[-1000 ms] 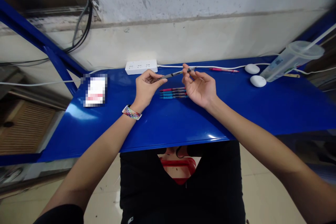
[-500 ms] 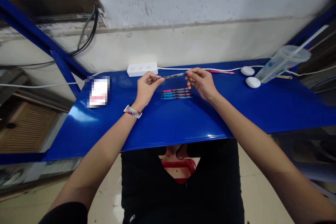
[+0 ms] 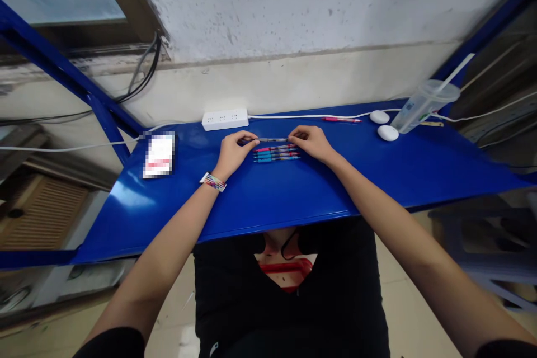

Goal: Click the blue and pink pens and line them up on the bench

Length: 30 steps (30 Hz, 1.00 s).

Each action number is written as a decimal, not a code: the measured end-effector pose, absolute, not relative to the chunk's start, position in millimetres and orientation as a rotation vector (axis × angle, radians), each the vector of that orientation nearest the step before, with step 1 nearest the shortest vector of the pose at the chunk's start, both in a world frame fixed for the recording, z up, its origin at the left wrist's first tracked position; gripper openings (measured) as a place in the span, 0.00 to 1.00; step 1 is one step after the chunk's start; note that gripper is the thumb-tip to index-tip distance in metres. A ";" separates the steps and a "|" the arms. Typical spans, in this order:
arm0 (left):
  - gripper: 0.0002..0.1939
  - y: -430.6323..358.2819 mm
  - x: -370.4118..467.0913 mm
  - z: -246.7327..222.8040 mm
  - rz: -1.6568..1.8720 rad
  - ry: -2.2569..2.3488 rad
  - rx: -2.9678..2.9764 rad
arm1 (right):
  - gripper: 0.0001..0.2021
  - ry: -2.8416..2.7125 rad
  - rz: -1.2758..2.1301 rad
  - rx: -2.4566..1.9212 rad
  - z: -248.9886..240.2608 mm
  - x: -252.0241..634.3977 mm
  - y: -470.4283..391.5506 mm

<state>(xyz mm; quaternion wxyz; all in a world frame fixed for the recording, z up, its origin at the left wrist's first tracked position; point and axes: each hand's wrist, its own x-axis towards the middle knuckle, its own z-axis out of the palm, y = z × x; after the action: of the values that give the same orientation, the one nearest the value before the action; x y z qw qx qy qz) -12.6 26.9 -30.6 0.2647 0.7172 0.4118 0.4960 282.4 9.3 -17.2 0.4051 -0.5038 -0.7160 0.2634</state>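
A dark, partly clear pen (image 3: 273,140) lies crosswise between my hands, just beyond a row of pens. My left hand (image 3: 236,151) pinches its left end between thumb and fingers. At the other end, the fingers of my right hand (image 3: 312,141) are closed on the pen's tip. Close below it, several pens lie side by side on the blue table (image 3: 268,196): a pink pen (image 3: 266,149) at the back and blue pens (image 3: 268,159) in front. A patterned band (image 3: 213,181) is around my left wrist.
Behind my hands stands a white power strip (image 3: 225,119), its cord running right along the wall. Another pink pen (image 3: 342,119) lies at the back right, near two white rounded objects (image 3: 388,133) and a clear cup (image 3: 423,103) with a straw. A blurred white item (image 3: 159,155) lies left.
Both hands have lowered the dark pen toward the table, bringing it next to the row. My right hand has moved closer to the left one. The view has shifted slightly.
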 end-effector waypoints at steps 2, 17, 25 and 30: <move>0.03 28.1 -12.8 -32.8 1.333 1.103 1.962 | 0.08 -1.856 0.613 -1.270 -18.4 283.4 10.3; 0.07 15.0 -8.5 -19.9 1.023 1.392 2.206 | 0.09 -1.967 0.428 -1.240 -28.7 287.7 17.5; 0.08 17.4 -5.0 -23.1 1.046 1.402 2.232 | 0.10 -1.960 0.419 -1.251 -30.5 287.9 18.5; 0.06 21.8 -4.1 -26.3 1.121 1.361 2.166 | 0.11 -1.847 0.432 -1.319 -30.5 282.5 20.5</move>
<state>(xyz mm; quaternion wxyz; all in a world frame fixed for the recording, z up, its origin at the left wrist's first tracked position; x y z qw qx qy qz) -4.1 21.8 -26.3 0.1735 0.7638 0.4799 0.3952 282.5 20.5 -30.5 0.4040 -0.5222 -0.7313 0.1712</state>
